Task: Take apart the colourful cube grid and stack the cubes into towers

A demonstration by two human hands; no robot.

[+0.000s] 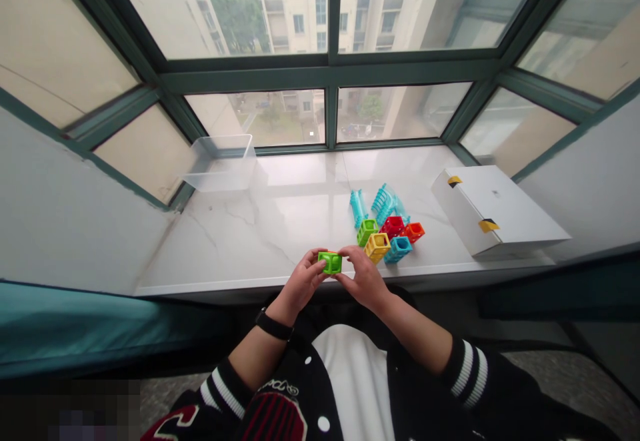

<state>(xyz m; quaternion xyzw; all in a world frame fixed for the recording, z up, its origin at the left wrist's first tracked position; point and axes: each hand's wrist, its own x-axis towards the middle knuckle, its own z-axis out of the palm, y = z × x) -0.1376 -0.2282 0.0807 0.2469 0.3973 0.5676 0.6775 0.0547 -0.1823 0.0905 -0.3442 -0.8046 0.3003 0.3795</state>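
Observation:
Both hands meet over the front of a white marble window sill (240,241). My left hand (300,284) and my right hand (364,277) pinch a green plastic cube block (330,263) from either side. Just right of my right hand lies a loose group of toy blocks: a yellow cube (377,247), a lime cube (367,231), a red cube (393,227), an orange cube (414,231) and a teal cube (398,249). Behind them lie teal ridged arch pieces (385,203).
A clear plastic storage bin (220,163) stands at the sill's back left. A white cardboard box (500,211) with yellow-and-black corner tape lies at the right. Window frames and glass run behind the sill, and a teal cushion lies at the left.

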